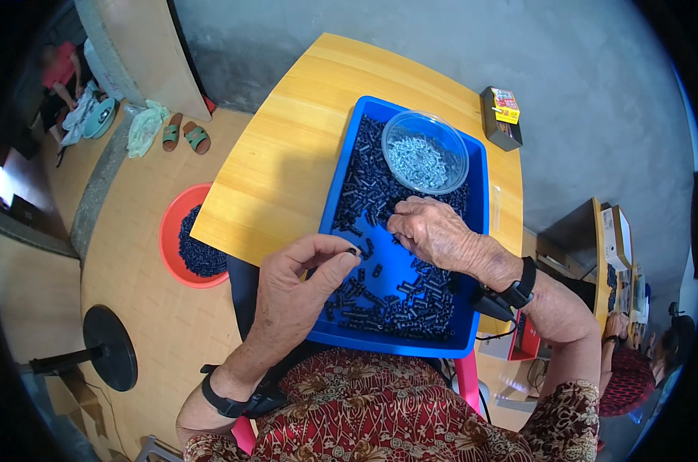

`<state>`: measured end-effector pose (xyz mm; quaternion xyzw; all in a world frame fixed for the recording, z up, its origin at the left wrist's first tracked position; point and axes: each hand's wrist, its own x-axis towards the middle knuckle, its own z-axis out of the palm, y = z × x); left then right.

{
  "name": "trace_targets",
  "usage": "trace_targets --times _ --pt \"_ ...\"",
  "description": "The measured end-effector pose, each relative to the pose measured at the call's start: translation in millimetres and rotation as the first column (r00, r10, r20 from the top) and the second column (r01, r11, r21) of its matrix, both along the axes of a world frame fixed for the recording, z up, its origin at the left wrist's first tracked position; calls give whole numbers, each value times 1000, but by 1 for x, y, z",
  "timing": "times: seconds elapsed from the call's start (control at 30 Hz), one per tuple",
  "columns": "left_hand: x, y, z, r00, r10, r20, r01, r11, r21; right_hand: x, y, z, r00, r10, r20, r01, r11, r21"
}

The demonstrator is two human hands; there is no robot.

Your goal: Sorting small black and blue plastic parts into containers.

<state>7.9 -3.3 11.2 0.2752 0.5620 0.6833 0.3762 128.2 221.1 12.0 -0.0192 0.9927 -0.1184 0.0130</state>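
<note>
My left hand [299, 289] is closed in a pinch, with a small black plastic piece [354, 252] between thumb and forefinger over the left side of a blue tray [391, 343]. Above the tray's middle, my right hand [433, 233] has its fingers curled together, and whatever lies in them is hidden. Many small black parts [410, 308] lie in the tray, heaped toward its far and near ends, with a barer blue strip between. A clear round tub [426, 152] of small silvery metal pieces sits at the tray's far end, just beyond my right hand.
The tray rests on a yellow wooden table [287, 146]. A dark box with a yellow packet [504, 115] stands at its far right. On the floor to the left are a red basin [181, 262] of black parts and green sandals [187, 135]. Other people sit far left and right.
</note>
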Motion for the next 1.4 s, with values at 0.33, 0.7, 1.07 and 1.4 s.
trace_targets --times 0.33,0.7,1.07,1.4 --pt "2 1 -3 1000 4 -16 -3 1000 10 0 4 -7 989 -140 44 145 980 -136" --pt "2 1 -2 999 2 -32 -2 1000 -4 0 -7 -1 998 -61 -29 62 997 51" --pt "10 9 8 998 -56 18 56 998 -5 22 -40 41 920 -389 37 249 511 -822" --pt "28 16 7 989 -144 -7 144 987 -67 47 -47 49 893 -449 -23 196 434 -879"
